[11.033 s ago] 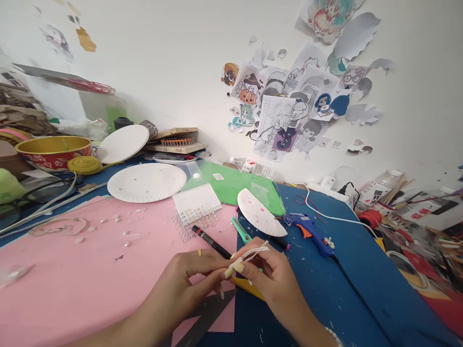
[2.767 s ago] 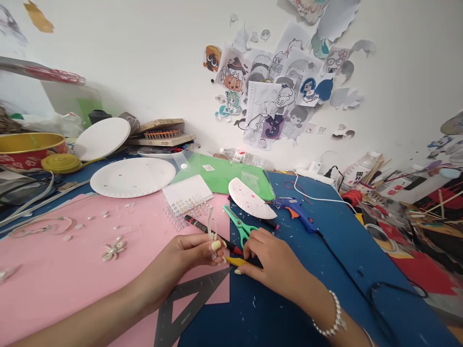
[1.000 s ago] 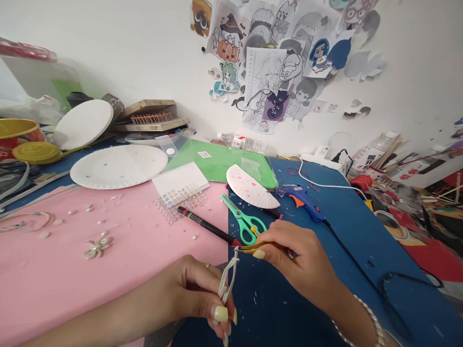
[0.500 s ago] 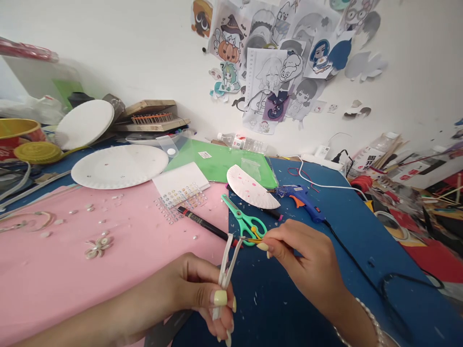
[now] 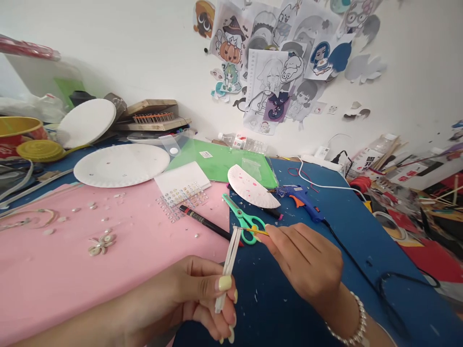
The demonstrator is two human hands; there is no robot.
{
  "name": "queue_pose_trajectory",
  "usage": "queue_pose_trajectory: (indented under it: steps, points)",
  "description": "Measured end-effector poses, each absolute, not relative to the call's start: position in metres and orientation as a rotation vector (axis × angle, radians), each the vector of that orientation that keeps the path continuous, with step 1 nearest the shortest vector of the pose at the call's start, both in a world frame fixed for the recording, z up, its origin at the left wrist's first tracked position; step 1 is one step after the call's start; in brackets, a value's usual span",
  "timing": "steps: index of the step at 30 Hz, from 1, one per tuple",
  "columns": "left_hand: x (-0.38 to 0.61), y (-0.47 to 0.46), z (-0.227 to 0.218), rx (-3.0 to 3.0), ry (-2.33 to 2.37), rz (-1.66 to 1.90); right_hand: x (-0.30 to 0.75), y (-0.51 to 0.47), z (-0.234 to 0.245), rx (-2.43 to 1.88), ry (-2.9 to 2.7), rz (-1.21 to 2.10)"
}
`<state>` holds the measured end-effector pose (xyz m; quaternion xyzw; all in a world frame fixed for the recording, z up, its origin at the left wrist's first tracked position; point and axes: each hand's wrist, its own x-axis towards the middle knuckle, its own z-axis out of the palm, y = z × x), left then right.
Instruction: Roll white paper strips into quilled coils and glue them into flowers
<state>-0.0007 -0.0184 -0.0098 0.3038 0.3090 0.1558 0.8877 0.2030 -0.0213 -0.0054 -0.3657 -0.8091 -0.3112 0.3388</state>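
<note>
My left hand (image 5: 206,294) pinches a narrow white strip (image 5: 230,255), folded into two close layers, between thumb and fingers. The strip tilts up and to the right. Between the fingertips of my right hand (image 5: 307,260) is a thin yellow stick-like tool (image 5: 258,232) with a fine tip, which meets the strip's upper end. Its exact kind is unclear. Green-handled scissors (image 5: 238,210) lie just behind the tool. A black marker (image 5: 204,223) with red bands rests behind my left hand, across the edge of the pink sheet.
Farther back lie a blue glue gun (image 5: 302,197), a spotted half paper plate (image 5: 253,187), a green sheet (image 5: 224,161) and gem stickers (image 5: 173,207). A bead-decorated bow-like piece (image 5: 102,245) and loose beads dot the pink sheet (image 5: 137,274). A black cord (image 5: 356,250) curves along the right.
The two ends of the strip were spread apart and now lie close together. My right hand has moved slightly, its tool still at the strip's top.
</note>
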Motion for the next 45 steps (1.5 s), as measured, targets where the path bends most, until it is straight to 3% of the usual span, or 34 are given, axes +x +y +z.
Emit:
queue_pose_trajectory:
  steps: [11,27,45]
  points:
    - [-0.009,-0.009,0.001,1.403,1.162,0.841,0.193,-0.026,-0.004,-0.988,-2.104,-0.429]
    - [-0.005,-0.014,-0.002,1.120,0.908,0.637,0.187,-0.029,-0.010,-0.998,-2.126,-0.339]
    - [-0.001,-0.013,0.003,0.967,0.871,0.536,0.187,-0.036,-0.009,-0.797,-2.182,-0.890]
